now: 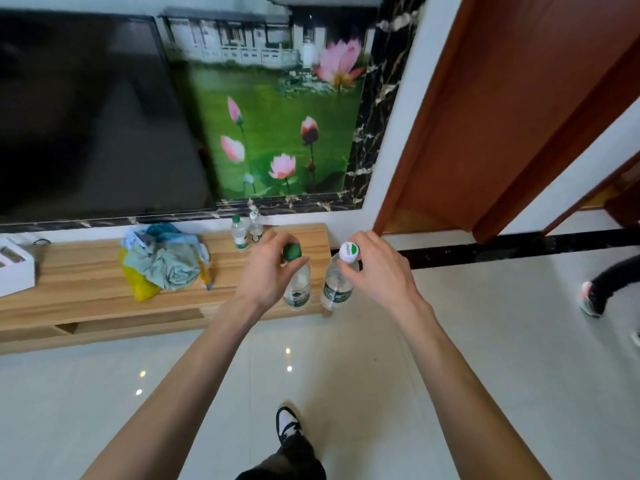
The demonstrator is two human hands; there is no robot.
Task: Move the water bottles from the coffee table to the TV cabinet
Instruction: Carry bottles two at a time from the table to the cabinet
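Note:
My left hand point(268, 271) grips a clear water bottle with a green cap point(297, 289) by its neck. My right hand point(377, 271) grips a clear water bottle with a white cap point(337, 289) the same way. Both bottles hang upright over the right end of the wooden TV cabinet point(86, 271), near its front edge. Two more small water bottles point(246, 233) stand side by side at the back of the cabinet by the wall.
A pile of cloth and yellow bags point(162, 261) lies mid-cabinet, a white box point(14, 268) at the left. A black TV point(86, 116) hangs above. Another person's leg and shoe point(599, 289) are at the right; a wooden door frame point(485, 133) stands behind.

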